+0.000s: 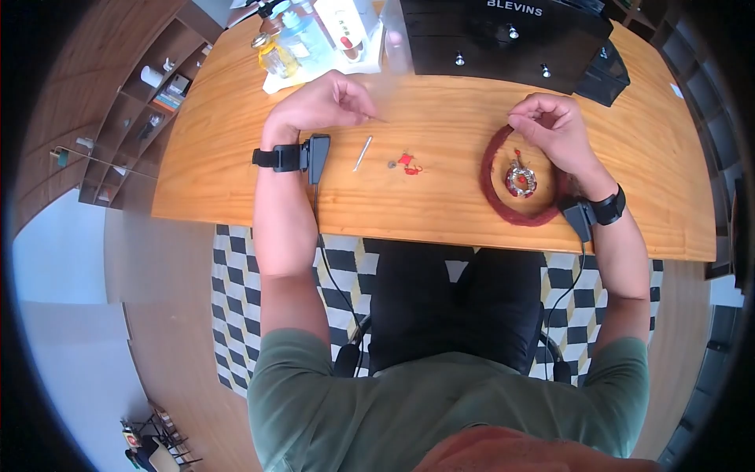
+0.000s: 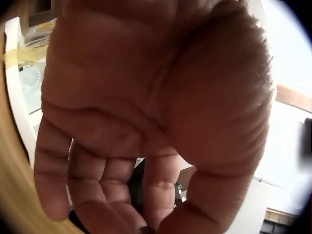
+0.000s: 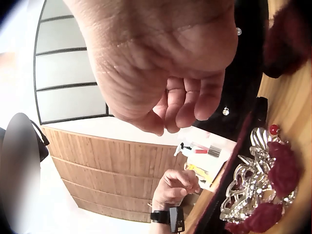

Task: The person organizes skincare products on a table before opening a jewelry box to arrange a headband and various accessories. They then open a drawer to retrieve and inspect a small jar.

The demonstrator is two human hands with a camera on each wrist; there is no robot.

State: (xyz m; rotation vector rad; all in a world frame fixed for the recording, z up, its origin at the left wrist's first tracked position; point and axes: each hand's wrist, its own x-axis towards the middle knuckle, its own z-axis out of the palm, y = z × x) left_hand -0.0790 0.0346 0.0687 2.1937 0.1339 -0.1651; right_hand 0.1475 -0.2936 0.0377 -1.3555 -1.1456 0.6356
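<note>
My left hand [image 1: 334,102] is above the table's left half, thumb and fingertips together on a small thin item [image 1: 378,119]; a dark bit [image 2: 146,229] shows between the fingertips in the left wrist view. My right hand [image 1: 554,132] hovers at the upper edge of a dark red fuzzy ring [image 1: 491,185], its thumb and fingertips close together; whether they hold anything is unclear. Inside the ring lies a silver ornament with red parts [image 1: 521,181], large in the right wrist view [image 3: 258,185]. Between the hands lie a slim pale stick [image 1: 363,153] and red charms [image 1: 406,159] beside a small grey piece [image 1: 392,164].
A white tray [image 1: 275,82] with bottles and a pump dispenser stands at the back left of the wooden table [image 1: 204,173]. Behind the ring, a black drawer box [image 1: 487,47] fills the back edge, with a smaller black box [image 1: 604,75] beside it. Cables hang from both wrists.
</note>
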